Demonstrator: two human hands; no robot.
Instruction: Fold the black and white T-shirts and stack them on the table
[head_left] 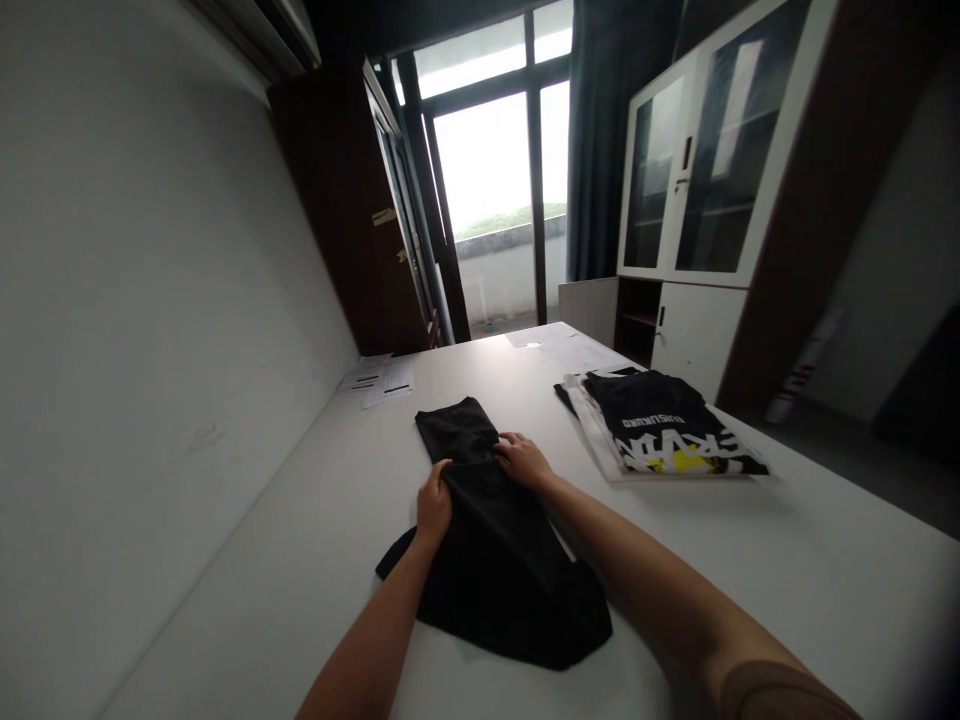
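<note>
A black garment (502,560) lies on the white table in front of me, narrow at its far end and spreading wider towards me. A fold line crosses it between my hands. At its left edge, my left hand (435,505) grips the cloth with the thumb on top. My right hand (523,460) is closed on the opposite edge, slightly farther away, with bent fingers on the fabric. Whether the piece is a shirt or trousers I cannot tell.
To the right on the table (300,580) sits a stack of folded clothes (660,420), the top one black with white and yellow print. Papers (382,378) lie at the far left by the wall. A glass-door cabinet (690,190) stands beyond the table's right edge.
</note>
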